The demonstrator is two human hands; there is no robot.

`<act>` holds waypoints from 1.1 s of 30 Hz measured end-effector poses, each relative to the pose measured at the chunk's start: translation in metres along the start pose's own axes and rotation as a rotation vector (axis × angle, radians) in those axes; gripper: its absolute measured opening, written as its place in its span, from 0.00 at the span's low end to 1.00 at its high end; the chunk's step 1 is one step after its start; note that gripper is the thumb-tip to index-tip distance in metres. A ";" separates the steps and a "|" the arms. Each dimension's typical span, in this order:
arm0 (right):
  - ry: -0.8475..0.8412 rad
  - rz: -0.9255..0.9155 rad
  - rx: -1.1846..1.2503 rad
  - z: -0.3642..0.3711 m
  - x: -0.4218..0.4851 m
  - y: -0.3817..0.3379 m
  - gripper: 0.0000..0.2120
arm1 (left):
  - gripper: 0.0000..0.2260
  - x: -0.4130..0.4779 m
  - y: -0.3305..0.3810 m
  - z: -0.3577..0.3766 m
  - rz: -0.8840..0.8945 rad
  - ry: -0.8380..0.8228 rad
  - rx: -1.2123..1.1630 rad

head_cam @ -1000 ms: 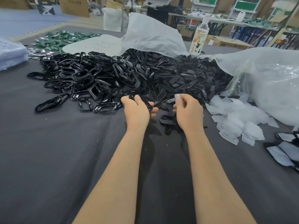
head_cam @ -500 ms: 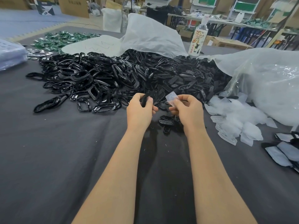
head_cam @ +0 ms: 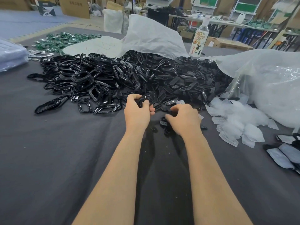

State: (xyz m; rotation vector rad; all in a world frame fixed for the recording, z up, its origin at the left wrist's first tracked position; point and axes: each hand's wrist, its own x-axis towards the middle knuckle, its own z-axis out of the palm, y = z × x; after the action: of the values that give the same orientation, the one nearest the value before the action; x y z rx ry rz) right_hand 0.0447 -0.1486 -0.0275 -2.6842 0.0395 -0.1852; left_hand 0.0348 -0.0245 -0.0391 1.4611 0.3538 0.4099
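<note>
The left hand (head_cam: pixel 138 113) had its fingers and thumb curled round one black shell (head_cam: pixel 145 97), lifted right at the near edge of the black heap (head_cam: pixel 129 78). The right hand (head_cam: pixel 185 119) hovered just in front of that heap, fingers hooked down over the loose pads (head_cam: pixel 163 123) on the dark cloth (head_cam: pixel 65 159). Was it pinching anything? I could not tell, as the knuckles hid it. A pale pouch corner (head_cam: pixel 180 102) peeked out between the hand and the heap.

The risk, as I judged it, was the glossy shell twisting out of that fingertip hold and dropping back into the heap, lost among its twins. The right hand could also scoop two pads at once, since they lay touching, or nudge one away under the wrist. The pale pouch was light enough that a sleeve of air might have flicked it off.

- Hands at work: two.
- Shells in hand: one.
- Loose pads in front of the heap: a small cluster, partly hidden, so no firm count.
- The heap itself and the clear pouches (head_cam: pixel 240 120) to its right: far too many to count.
- Bottles (head_cam: pixel 199 41) behind the heap: one.
- Big plastic bags: two, a white one (head_cam: pixel 151 34) behind the heap and a clear one (head_cam: pixel 267 82) to its right.
</note>
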 end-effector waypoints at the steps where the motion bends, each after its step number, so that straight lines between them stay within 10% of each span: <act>1: -0.045 0.018 -0.050 0.000 0.000 0.000 0.18 | 0.07 0.000 0.000 0.000 0.007 -0.010 -0.002; 10: 0.321 -0.002 0.423 0.000 0.005 0.005 0.11 | 0.08 0.000 -0.003 0.005 -0.043 -0.093 -0.020; 15: 0.137 0.020 1.115 -0.003 0.003 -0.006 0.06 | 0.07 -0.004 0.002 0.004 -0.008 -0.138 -0.062; 33: 0.285 -0.087 0.797 0.009 0.005 -0.004 0.04 | 0.09 -0.010 0.007 0.005 0.122 -0.258 0.020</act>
State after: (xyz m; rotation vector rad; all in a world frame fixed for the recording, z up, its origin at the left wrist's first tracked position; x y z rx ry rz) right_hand 0.0511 -0.1410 -0.0332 -1.8521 -0.0536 -0.4929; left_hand 0.0276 -0.0330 -0.0316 1.5388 0.0628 0.3113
